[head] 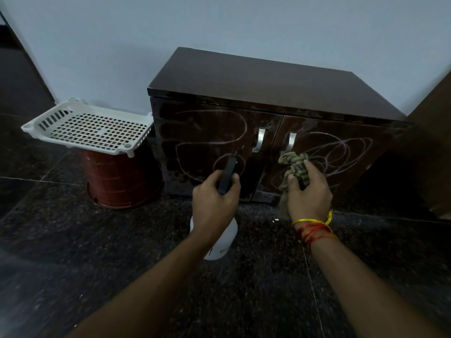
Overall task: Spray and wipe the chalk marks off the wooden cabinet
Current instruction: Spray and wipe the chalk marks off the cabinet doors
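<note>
We are at the spraying step, by our reading: our left hand (pixel 214 201) has its fingers wrapped tight round the black head of the bottle (pixel 220 240), nozzle aimed at the left door of the cabinet (pixel 268 98) just beyond the fingertips. Chalk marks (pixel 210 140) loop across that door, which looks wet in patches. Our right hand (pixel 308 193) is closed on a bunched cloth (pixel 294 164), chalk scribbles just past its fingertips on the right door. Next we judge the cloth must press flat and rub. The bottle's body is mostly hidden under our left hand; whether the trigger is squeezed we cannot tell
</note>
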A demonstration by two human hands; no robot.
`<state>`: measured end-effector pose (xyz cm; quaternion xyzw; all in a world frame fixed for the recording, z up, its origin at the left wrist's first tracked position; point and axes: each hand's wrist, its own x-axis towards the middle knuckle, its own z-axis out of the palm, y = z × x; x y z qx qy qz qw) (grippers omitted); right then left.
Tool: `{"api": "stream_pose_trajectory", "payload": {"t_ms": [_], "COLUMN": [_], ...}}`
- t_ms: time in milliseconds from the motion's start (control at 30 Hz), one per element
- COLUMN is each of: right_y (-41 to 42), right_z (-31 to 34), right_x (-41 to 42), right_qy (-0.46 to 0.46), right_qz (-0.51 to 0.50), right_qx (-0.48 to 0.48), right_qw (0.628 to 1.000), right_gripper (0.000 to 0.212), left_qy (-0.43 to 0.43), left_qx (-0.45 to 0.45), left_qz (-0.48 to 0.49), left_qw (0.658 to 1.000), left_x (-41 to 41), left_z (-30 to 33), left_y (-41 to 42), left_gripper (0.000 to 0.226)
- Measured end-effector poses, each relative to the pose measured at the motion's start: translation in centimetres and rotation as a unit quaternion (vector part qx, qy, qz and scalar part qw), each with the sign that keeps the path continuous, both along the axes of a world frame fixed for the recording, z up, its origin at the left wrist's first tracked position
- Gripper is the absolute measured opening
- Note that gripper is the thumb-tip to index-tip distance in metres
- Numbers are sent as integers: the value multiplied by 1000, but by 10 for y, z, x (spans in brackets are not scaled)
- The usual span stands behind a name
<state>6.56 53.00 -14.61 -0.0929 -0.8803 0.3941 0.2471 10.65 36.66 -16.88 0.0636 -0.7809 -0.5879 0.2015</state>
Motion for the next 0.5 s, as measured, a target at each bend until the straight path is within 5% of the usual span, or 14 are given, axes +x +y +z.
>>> {"api": "stream_pose_trajectory", "payload": {"t_ms": [233, 500], "right_y": [-21, -45], "right_z": [-10, -15], "right_x": [4, 5], "right_qy": [-14, -31], "right_qz": [35, 69], "right_qx": [-7, -4], "right_qw": [999, 997], "right_gripper": [47, 48], "left_qy": [-21, -69], "left_qx": [52, 27], "left_qz": [142, 160], "left_qw": [988, 984], "left_x": [5, 22], "left_z": [1, -25], "left_y": [-56, -90], "left_gripper": [29, 34]}}
